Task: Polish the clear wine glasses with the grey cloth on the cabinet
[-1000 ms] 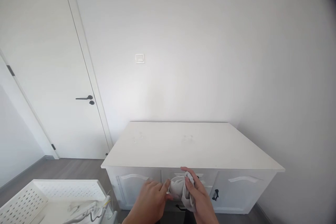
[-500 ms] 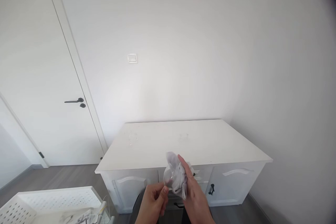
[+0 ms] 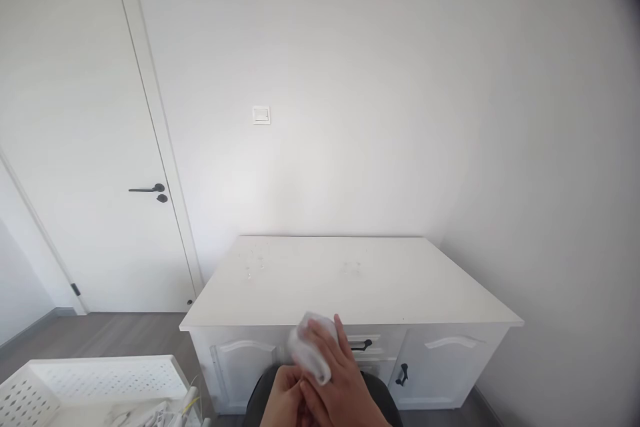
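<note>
Holding white bundle (image 3: 304, 355) (motion-blurred): right hand (image 3: 345, 380), left hand (image 3: 284, 392) alongside

Reference: white cabinet (image 3: 390, 290). Above its top, open passage from front edge back to the wall (image 3: 350, 133), which bars reach beyond the rear edge. Before its middle front: left hand (image 3: 286, 395), right hand (image 3: 345, 381) and pale bundle (image 3: 310, 347) obstruct access to the drawers. On its right front: door handle (image 3: 403, 374) projects, approach open. Beside its left front: perforated basket (image 3: 120, 373), its raised walls hindering low sideways passage.
</note>
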Demonstrator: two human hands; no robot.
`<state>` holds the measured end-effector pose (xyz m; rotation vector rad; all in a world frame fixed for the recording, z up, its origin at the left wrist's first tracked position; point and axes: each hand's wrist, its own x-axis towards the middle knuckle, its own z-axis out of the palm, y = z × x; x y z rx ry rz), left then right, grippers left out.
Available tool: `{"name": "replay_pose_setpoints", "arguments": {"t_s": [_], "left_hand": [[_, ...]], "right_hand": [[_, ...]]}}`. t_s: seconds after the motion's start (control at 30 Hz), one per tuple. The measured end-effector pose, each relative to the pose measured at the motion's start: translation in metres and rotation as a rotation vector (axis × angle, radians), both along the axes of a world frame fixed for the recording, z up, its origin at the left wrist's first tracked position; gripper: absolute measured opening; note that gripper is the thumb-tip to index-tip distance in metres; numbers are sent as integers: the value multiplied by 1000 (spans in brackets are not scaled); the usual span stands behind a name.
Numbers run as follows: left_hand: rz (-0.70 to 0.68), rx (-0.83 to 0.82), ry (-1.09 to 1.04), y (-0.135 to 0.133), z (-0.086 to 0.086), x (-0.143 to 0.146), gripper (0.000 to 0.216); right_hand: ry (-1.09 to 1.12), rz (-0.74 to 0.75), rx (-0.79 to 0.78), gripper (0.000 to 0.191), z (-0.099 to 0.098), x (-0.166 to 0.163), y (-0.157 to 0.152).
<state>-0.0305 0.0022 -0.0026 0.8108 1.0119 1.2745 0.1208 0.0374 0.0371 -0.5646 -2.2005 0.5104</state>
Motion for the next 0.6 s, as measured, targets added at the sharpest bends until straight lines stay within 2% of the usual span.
{"name": "replay_pose_setpoints", "arguments": {"t_s": [0.07, 0.13, 0.23, 0.3, 0.4, 0.5, 0.57, 0.6], "left_hand": [[86, 60, 249, -6, 2, -6, 51], [105, 148, 505, -10, 11, -14, 45], [23, 276, 794, -11, 30, -28, 37], [-45, 341, 851, -9, 39, -35, 37], [-92, 399, 758, -3, 41, -41, 52], [-94, 370, 486, 2, 29, -33, 62], [-26, 318, 277, 4, 18, -21, 61], [28, 285, 188, 5, 13, -14, 61]], "right_hand": [[-177, 10, 195, 42, 17, -1, -1], [-259, -54, 212, 38, 34, -1, -1], [-291, -121, -33, 23, 47, 1, 8], [-203, -46, -306, 29, 48, 4, 18], [155, 128, -767, 44, 43, 1, 28], [666, 276, -1204, 53, 35, -15, 20], [936, 348, -1356, 53, 27, -31, 8], [1021, 337, -1388, 56, 22, -38, 2]]}}
